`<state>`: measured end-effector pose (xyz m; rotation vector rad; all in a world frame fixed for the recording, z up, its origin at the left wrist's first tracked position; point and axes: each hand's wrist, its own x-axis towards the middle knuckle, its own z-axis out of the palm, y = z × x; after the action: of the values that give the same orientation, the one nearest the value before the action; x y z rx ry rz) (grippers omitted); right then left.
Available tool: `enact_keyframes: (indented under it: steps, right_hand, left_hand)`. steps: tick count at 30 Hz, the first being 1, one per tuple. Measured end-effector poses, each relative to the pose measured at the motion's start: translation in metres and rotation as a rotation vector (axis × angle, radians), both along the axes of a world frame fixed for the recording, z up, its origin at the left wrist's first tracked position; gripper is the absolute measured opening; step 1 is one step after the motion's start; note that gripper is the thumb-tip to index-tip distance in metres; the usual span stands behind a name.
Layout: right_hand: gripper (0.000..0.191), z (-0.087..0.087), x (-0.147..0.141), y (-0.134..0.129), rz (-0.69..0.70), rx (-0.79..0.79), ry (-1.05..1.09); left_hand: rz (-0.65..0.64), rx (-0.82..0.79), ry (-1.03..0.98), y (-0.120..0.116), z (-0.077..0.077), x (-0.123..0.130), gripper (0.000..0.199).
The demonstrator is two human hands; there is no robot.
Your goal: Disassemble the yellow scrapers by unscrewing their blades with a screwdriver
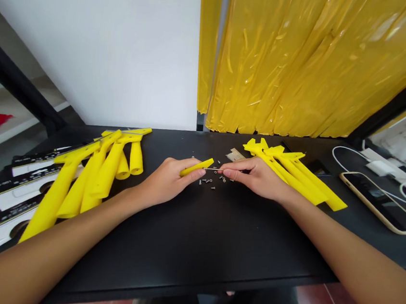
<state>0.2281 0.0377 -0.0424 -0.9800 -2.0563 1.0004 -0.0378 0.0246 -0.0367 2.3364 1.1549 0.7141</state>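
The left hand (pixel 166 181) is closed around a short yellow plastic bar (pixel 197 167), and the right hand (pixel 249 176) pinches a thin metal rod (pixel 219 169) whose tip meets the bar's end. The hands sit close but apart. Small screws (pixel 214 180) lie scattered below them on the black surface (pixel 193 247). Yellow plastic handles (pixel 88 174) heap at left, a second pile (pixel 291 173) lies at right, and a phone (pixel 382 202) rests at far right.

"On my feed, what's on the desk (pixel 192 252)?"

"To the left, scraper handles (pixel 93 174) lying over packaging cards (pixel 12 199). To the right, more handles (pixel 294 176). Loose screws (pixel 210 179) between them."

"I've got a phone (pixel 382 202) further right, a cable (pixel 343 159) behind it."
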Motion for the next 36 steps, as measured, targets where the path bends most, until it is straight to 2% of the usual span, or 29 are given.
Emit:
enact_keyframes:
  steps: [9, 13, 15, 17, 21, 23, 25, 27, 30, 33, 36]
  right_hand:
    - [0.030, 0.010, 0.002, -0.004, -0.015, 0.046, -0.123]
    - [0.029, 0.019, 0.013, -0.001, 0.074, 0.041, -0.241]
    - [0.029, 0.023, 0.020, 0.002, 0.066, 0.055, -0.249]
    - [0.030, 0.027, 0.028, 0.007, -0.026, 0.097, -0.209]
    - [0.034, 0.030, 0.044, 0.020, -0.332, 0.136, 0.016]
    - [0.034, 0.029, 0.050, 0.025, -0.478, 0.157, 0.042]
    - [0.034, 0.026, 0.054, 0.028, -0.600, 0.206, -0.158]
    - [0.040, 0.023, 0.055, 0.028, -0.689, 0.223, -0.519]
    - [0.052, 0.020, 0.054, 0.024, -0.707, 0.147, -0.944]
    - [0.047, 0.021, 0.053, 0.023, -0.679, 0.110, -1.049]
    - [0.039, 0.024, 0.054, 0.024, -0.662, 0.103, -1.043]
  left_hand:
    - [0.058, 0.010, 0.063, -0.003, 0.003, 0.005, 0.035]
    - [0.065, 0.076, 0.200, 0.002, 0.000, 0.001, 0.036]
    - [0.055, 0.114, 0.294, 0.003, -0.001, -0.001, 0.035]
    - [0.047, 0.142, 0.371, 0.003, -0.002, -0.002, 0.035]
    - [0.085, 0.141, 0.480, -0.002, 0.002, 0.000, 0.037]
    - [0.124, 0.110, 0.484, -0.004, 0.005, 0.001, 0.036]
    - [0.161, 0.079, 0.452, -0.006, 0.009, 0.004, 0.034]
    - [0.186, 0.071, 0.424, -0.008, 0.012, 0.007, 0.035]
    - [0.199, 0.095, 0.410, -0.007, 0.016, 0.013, 0.035]
    - [0.225, 0.101, 0.413, 0.004, 0.020, 0.023, 0.035]
    - [0.237, 0.076, 0.412, 0.030, 0.025, 0.044, 0.035]
